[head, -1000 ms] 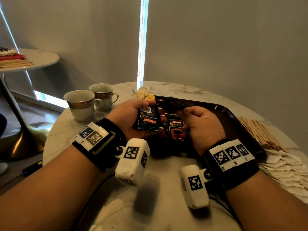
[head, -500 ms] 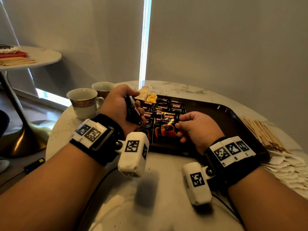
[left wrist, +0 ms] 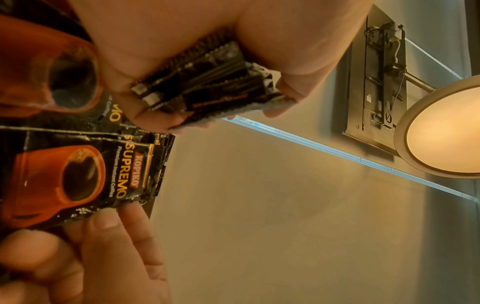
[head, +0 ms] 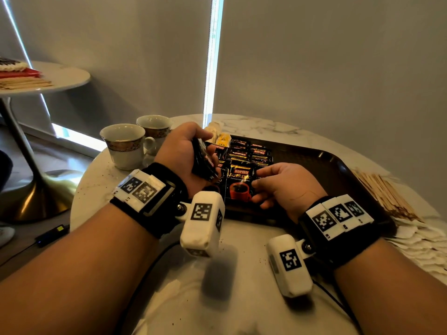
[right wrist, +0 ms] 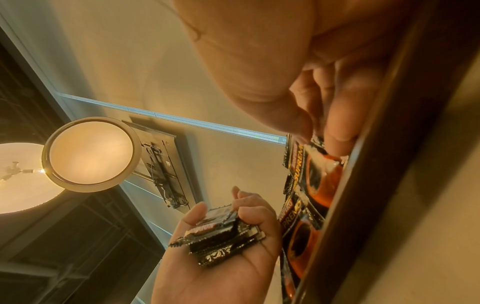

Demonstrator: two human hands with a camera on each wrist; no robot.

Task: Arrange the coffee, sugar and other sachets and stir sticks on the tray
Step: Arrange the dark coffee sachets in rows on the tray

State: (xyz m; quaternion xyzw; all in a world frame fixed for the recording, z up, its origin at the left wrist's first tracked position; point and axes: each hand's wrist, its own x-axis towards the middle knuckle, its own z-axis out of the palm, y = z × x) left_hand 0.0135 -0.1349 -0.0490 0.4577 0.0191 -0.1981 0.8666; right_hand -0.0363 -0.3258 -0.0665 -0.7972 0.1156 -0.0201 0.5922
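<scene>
A dark brown tray (head: 333, 165) lies on the marble table. Rows of black Kopiko coffee sachets (head: 246, 151) fill its left part. My left hand (head: 191, 155) grips a stack of black coffee sachets (head: 204, 163) upright above the tray's left edge; the same stack (left wrist: 207, 90) shows in the left wrist view and as the stack (right wrist: 221, 232) in the right wrist view. My right hand (head: 271, 187) pinches the right edge of a Kopiko Supremo sachet (head: 239, 183) lying at the tray's front. In the right wrist view thumb and finger hold that sachet (right wrist: 319, 164).
Two teacups (head: 125, 146) stand left of the tray. Wooden stir sticks (head: 387, 194) and white sachets (head: 425, 243) lie right of it. Yellow tea sachets (head: 221, 139) sit at the tray's far left corner. A side table (head: 48, 78) stands far left.
My left hand turned its stack upright and drew it left. My right hand brought one Supremo sachet down onto the tray's front and still holds its edge.
</scene>
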